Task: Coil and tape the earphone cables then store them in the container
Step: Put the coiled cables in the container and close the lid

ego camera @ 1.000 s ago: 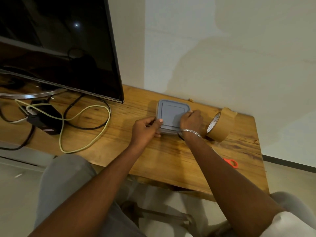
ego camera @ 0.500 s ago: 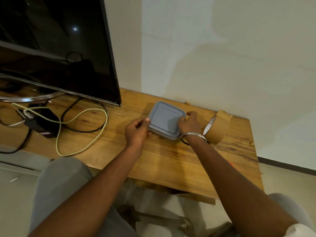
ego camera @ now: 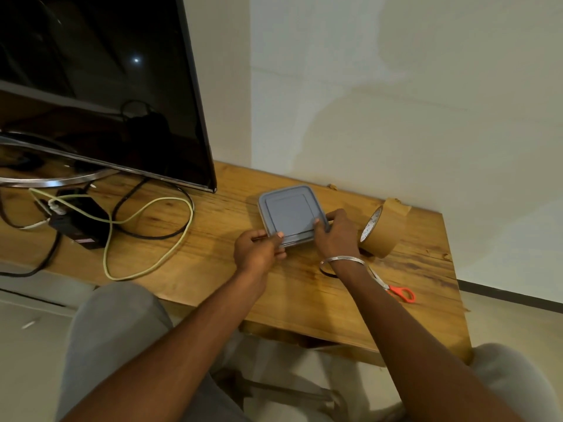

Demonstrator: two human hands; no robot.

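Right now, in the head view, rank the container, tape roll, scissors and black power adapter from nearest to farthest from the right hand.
1. container: gripped by the right hand, on its left side.
2. tape roll: just to its right.
3. scissors: to the right, closer to the person.
4. power adapter: far left.

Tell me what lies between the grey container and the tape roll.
The right hand, gripping the container at its corner, fills that gap in the head view.
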